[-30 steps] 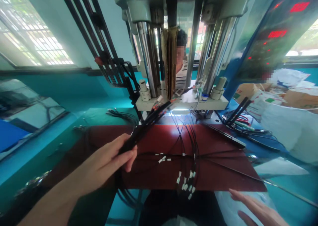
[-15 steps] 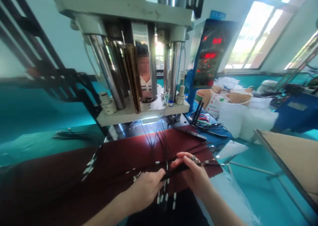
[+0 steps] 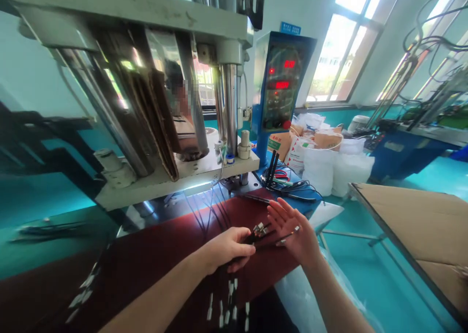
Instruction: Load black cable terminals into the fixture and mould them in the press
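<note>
Left hand (image 3: pixel 228 249) clenched around black cable bundle (image 3: pixel 256 236), metal ends poking out against flat, released palm of right hand (image 3: pixel 292 228) just beside

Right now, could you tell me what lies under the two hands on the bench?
A dark red mat lies under the left hand and right hand. The left grips thin black cables with metal tips. The mat directly beneath the hands is hidden.

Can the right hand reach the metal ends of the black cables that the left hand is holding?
Probably yes. The right hand is open, its palm beside the metal ends of the black cables gripped by the left hand. Nothing lies between them.
</note>
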`<control>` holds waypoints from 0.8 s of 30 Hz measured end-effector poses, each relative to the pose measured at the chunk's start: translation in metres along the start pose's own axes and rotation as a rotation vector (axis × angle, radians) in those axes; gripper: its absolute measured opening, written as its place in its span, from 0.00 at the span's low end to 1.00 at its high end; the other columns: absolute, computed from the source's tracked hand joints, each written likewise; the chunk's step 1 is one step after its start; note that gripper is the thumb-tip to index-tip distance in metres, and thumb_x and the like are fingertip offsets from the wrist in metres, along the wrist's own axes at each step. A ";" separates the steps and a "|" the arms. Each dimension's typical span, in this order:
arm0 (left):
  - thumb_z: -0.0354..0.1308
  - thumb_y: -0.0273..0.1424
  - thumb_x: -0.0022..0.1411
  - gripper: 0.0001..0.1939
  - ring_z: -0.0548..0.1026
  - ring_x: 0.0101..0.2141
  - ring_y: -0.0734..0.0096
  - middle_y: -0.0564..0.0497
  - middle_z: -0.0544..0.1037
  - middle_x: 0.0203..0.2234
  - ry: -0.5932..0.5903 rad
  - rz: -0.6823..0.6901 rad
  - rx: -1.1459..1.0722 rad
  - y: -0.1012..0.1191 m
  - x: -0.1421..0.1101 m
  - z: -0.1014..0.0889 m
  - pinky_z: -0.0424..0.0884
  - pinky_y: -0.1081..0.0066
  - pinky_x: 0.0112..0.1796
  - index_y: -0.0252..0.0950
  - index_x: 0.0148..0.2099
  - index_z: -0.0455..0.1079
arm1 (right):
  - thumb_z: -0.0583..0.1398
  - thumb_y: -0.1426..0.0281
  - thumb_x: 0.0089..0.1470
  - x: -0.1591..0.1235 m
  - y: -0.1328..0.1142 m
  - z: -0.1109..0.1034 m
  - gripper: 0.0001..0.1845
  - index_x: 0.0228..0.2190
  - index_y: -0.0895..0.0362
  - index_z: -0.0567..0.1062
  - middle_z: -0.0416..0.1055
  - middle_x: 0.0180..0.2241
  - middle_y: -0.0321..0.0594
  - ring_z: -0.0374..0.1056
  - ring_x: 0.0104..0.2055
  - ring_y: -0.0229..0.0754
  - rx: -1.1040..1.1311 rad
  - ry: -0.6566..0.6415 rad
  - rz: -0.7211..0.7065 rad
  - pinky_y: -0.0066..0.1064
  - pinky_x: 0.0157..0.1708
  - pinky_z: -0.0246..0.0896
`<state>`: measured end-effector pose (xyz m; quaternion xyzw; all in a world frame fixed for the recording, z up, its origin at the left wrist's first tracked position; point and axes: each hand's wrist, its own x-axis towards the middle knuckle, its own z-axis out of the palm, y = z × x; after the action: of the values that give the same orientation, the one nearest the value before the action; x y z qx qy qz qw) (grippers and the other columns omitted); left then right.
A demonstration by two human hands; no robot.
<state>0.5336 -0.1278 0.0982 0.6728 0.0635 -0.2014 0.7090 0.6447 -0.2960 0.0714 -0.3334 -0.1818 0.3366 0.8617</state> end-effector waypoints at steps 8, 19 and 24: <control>0.51 0.40 0.56 0.19 0.72 0.19 0.75 0.50 0.73 0.24 0.084 0.021 -0.007 0.026 0.008 0.001 0.62 0.80 0.16 0.34 0.46 0.57 | 0.56 0.60 0.54 0.013 0.004 0.030 0.14 0.37 0.55 0.76 0.74 0.40 0.41 0.66 0.48 0.46 -0.060 0.056 -0.016 0.42 0.55 0.50; 0.57 0.38 0.52 0.15 0.57 0.10 0.84 0.60 0.64 0.13 0.075 0.089 0.059 0.035 0.007 0.007 0.50 0.83 0.10 0.34 0.36 0.59 | 0.51 0.53 0.55 0.019 0.025 0.047 0.24 0.44 0.56 0.73 0.71 0.44 0.43 0.65 0.47 0.49 -0.388 0.013 -0.019 0.42 0.48 0.58; 0.54 0.39 0.53 0.13 0.56 0.09 0.84 0.58 0.64 0.11 0.096 0.080 0.098 0.029 0.013 0.009 0.49 0.82 0.09 0.32 0.29 0.62 | 0.52 0.54 0.55 0.031 0.012 0.043 0.23 0.48 0.50 0.69 0.66 0.51 0.39 0.58 0.55 0.47 -0.425 -0.123 -0.099 0.43 0.54 0.50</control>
<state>0.5547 -0.1388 0.1214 0.7177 0.0604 -0.1431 0.6788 0.6379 -0.2483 0.0968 -0.4770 -0.3169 0.2677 0.7748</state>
